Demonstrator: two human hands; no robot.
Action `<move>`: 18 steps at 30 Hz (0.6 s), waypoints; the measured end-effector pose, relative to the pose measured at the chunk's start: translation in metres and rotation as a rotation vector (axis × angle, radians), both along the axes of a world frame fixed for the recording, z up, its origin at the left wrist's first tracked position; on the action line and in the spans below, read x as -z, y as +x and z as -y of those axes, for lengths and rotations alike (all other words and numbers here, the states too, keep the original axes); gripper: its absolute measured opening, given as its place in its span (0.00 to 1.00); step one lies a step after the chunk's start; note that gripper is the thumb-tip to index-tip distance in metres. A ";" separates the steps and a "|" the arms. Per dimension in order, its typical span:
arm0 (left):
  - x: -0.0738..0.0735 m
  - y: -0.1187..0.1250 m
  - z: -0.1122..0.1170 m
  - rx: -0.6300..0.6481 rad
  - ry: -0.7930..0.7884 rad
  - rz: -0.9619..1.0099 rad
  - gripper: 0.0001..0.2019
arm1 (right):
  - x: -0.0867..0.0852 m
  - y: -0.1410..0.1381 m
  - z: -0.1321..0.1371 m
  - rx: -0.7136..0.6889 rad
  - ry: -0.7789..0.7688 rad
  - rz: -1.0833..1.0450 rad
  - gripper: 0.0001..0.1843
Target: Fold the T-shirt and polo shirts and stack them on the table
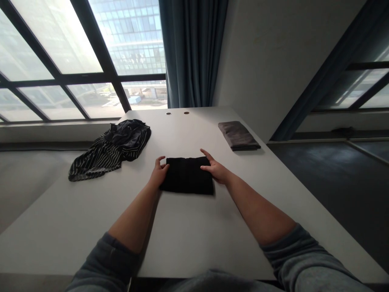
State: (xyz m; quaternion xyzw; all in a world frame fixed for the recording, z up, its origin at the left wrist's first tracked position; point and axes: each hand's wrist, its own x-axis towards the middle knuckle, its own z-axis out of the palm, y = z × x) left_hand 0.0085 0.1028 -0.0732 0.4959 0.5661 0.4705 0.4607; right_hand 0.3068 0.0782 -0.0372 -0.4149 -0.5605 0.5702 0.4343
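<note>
A folded black cloth (187, 176), shaped as a flat rectangle, is in front of me over the middle of the white table. At its left edge, my left hand (159, 172) grips it with the thumb at the upper left corner. My right hand (214, 168) holds the right edge, its thumb lying on top and its index finger stretched out past the far corner. The other fingers of both hands are mostly hidden. Whether the cloth rests on the table or is slightly lifted, I cannot tell.
A crumpled black garment with white stripes (114, 150) lies on the table (194, 235) at the left. A folded dark brown-grey cloth (238, 136) sits near the right edge. Two round holes are at the far end, before a blue curtain (193, 52) and windows.
</note>
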 end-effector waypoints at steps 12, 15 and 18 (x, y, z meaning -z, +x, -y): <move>0.001 0.012 0.004 0.124 -0.026 0.141 0.24 | -0.035 0.051 -0.048 0.051 -0.090 -0.148 0.25; 0.001 0.013 0.007 0.145 0.030 -0.004 0.20 | -0.049 0.075 -0.080 0.145 -0.022 -0.051 0.25; 0.000 0.013 0.009 0.167 0.073 -0.109 0.18 | -0.058 0.097 -0.119 0.285 0.072 0.071 0.26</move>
